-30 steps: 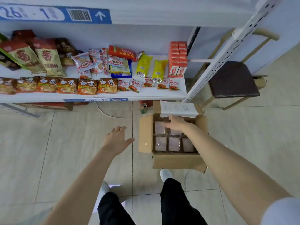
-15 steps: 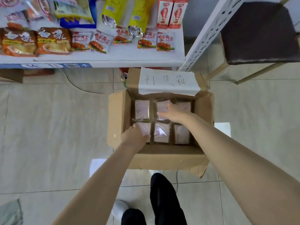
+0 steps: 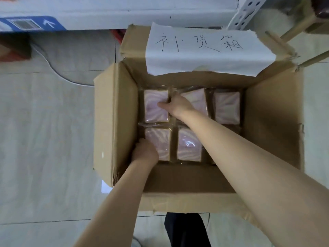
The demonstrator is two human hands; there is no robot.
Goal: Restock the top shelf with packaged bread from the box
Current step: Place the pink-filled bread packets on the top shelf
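An open cardboard box (image 3: 115, 122) sits on the floor with a handwritten paper label (image 3: 204, 49) on its far flap. Inside lie several clear-wrapped packs of pink marbled bread. My left hand (image 3: 145, 152) is down in the box's near left corner, fingers curled over the left edge of the front-left bread pack (image 3: 160, 139). My right hand (image 3: 178, 106) reaches into the back row. Its thumb lies on the back-left bread pack (image 3: 153, 113) and its fingers dip into the gap beside that pack, partly covering the back-middle pack (image 3: 197, 100). The top shelf is out of view.
A white shelf edge (image 3: 106, 13) with a blue barcode tag (image 3: 30, 24) runs just beyond the box. A perforated shelf post (image 3: 249, 11) and a wooden chair leg (image 3: 293, 29) stand at the far right. A white cable (image 3: 58, 72) lies on the tiled floor to the left.
The view has dropped and closed in on the box. My left hand went from above the floor into the box's front-left corner. My right hand shifted left to the back-left pack.
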